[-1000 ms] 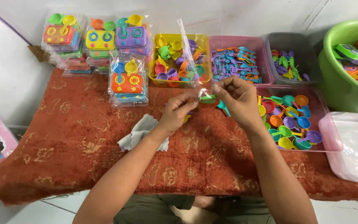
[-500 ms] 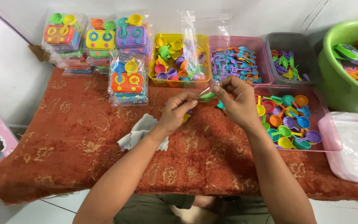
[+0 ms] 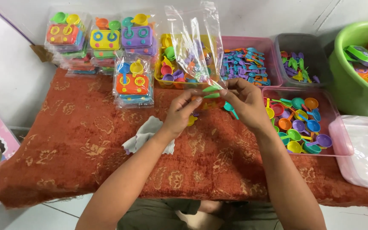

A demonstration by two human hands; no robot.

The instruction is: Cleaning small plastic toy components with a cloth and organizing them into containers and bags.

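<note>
Both hands met at centre frame over the desk (image 3: pixel 107 140), which was draped in a rust-red patterned cloth. The left hand (image 3: pixel 179 113) had its fingers pinched narrow near the lower edge of a clear crinkled plastic bag (image 3: pixel 192 42); the right hand (image 3: pixel 245 102) pinched the same edge from the other side, fingers (image 3: pixel 224 91) closed on film plus a small green flat plastic piece (image 3: pixel 211 89). The bag stood up and away from the fingers toward the top of the frame, long axis near vertical, mouth end down at the fingertips. The green piece lay roughly horizontal between the two hands, touching the right fingertips, so the right hand was nearer. A teal toy spoon (image 3: pixel 231 110) hung under the right palm; whether it was gripped or just tucked there I couldn't tell. A crumpled grey rag (image 3: pixel 143 134) lay on the cloth just lower left of the left hand. A pink tray of coloured toy pans (image 3: pixel 299 123) sat just right of the right hand. A yellow tray of mixed toy parts (image 3: pixel 167 64) was behind the bag, and stacked packed toy stove sets (image 3: pixel 103 40) were at upper left.
</note>
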